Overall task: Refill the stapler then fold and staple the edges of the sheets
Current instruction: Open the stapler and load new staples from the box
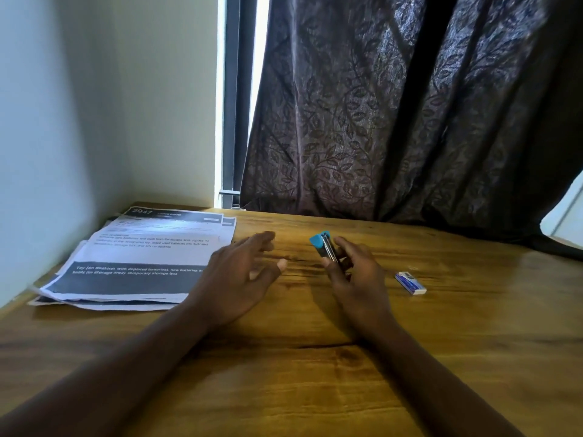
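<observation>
A small stapler (323, 245) with a blue cap and a metal body stands tilted at the table's middle, its blue end pointing up and away. My right hand (353, 272) grips its lower part between thumb and fingers. My left hand (239, 275) hovers just left of it with fingers spread and nothing in it. A stack of printed sheets (142, 260) with dark bands lies on the left side of the table, partly under my left wrist. A little white and blue staple box (410, 282) rests to the right of my right hand.
The wooden table (315, 373) ends at a pale wall on the left and a dark patterned curtain (394, 121) at the back. A bright window strip (220, 121) shows between them.
</observation>
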A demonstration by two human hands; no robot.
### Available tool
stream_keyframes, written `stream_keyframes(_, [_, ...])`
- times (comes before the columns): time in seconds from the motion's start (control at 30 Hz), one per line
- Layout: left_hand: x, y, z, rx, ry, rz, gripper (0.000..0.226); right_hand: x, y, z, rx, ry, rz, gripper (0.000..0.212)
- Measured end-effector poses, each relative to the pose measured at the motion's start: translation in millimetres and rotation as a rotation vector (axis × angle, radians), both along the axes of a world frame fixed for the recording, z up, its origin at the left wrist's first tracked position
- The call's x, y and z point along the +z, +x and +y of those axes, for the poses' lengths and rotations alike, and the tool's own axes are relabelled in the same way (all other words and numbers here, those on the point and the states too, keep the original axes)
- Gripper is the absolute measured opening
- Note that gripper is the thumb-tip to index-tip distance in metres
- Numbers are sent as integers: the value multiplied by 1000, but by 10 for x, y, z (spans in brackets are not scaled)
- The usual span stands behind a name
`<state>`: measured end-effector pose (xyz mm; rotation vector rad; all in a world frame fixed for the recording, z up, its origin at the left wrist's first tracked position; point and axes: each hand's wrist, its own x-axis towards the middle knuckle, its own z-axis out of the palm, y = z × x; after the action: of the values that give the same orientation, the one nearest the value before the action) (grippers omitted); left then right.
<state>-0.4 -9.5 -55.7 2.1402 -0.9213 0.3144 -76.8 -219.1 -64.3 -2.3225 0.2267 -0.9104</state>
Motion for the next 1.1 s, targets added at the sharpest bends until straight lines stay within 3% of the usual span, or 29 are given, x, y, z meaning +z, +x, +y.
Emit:
stream_keyframes(0.17, [20, -134, -96, -103, -327, 198, 54, -34, -27, 264, 152, -279, -114, 52])
stream_keyframes(0.33, [10, -106, -123, -176, -449, 286, 20, -15, -100, 415, 233, -410, -85, 58])
stream_keyframes(0.57, [-3, -79, -88, -203, -480, 337, 15, -7, -112, 362, 310, -262, -17, 54])
stream_keyframes(0.83, [33, -80, -71, -215, -500, 394, 22, 46, -126, 313, 434, 81, 4, 22])
stream_keyframes(0.97, [73, -75, -65, -240, -464, 362, 10, 34, -121, 347, 451, 176, -38, 19])
stream_keyframes(1.1, [74, -100, -81, -242, -487, 360, 11, 39, -120, 374, 464, 250, -51, 24])
